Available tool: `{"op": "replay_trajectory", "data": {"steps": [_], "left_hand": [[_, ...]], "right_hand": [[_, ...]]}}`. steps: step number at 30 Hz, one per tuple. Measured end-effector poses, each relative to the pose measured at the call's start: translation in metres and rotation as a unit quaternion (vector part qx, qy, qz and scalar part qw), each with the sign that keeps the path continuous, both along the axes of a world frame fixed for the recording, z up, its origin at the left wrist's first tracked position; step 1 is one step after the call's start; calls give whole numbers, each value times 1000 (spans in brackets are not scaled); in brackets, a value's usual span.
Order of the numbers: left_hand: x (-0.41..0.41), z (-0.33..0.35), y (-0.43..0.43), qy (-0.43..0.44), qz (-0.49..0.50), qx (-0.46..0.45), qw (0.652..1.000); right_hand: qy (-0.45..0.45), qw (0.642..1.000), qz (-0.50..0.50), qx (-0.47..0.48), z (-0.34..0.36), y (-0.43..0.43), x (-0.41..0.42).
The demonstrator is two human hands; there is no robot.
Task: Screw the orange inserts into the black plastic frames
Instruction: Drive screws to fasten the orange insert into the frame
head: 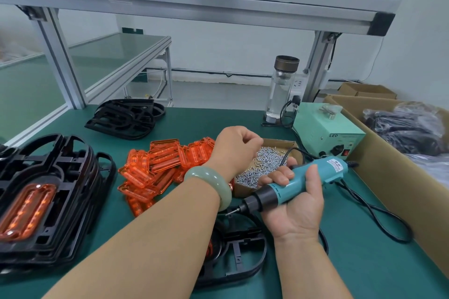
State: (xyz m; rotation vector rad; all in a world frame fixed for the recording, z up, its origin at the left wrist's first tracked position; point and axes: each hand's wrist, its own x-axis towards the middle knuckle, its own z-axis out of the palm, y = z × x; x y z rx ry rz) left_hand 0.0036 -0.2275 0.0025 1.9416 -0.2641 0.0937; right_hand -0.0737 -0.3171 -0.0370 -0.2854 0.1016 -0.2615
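**Taking a screw for the frame**

My right hand (296,204) grips the screwdriver (303,179). My left hand (234,147) is curled over the screws (264,162); I cannot tell if it pinches one. The frame (240,257) lies on the bench (364,262) under my arms, with the inserts (165,160) piled beyond it. The screws look tiny and slippery, so I would pinch one by its head. The frame seems stiff and light.

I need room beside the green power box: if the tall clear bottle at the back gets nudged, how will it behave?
The bottle is tall and narrow, so it probably tips rather than slides. It looks like glass with clear liquid inside, so likely heavy for its size and breakable. Its smooth wall may be slippery.
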Motion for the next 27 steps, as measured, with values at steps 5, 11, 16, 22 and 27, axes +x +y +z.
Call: {"op": "replay_trajectory", "data": {"steps": [5, 11, 16, 22, 27], "left_hand": [[-18, 7, 20, 93, 32, -146, 984], [-73, -1, 71, 133, 29, -200, 970], [-115, -13, 89, 178, 82, -328, 924], [-139, -12, 81, 275, 61, -448, 849], [-141, -9, 73, 334, 67, -516, 786]], "right_hand": [[2, 1000, 3, 1, 1, 1, -1], [-4, 1000, -15, 9, 7, 3, -5], [-7, 1000, -27, 9, 9, 8, -9], [-4, 999, -35, 5, 12, 14, -13], [-13, 999, -45, -12, 13, 17, -16]]}}
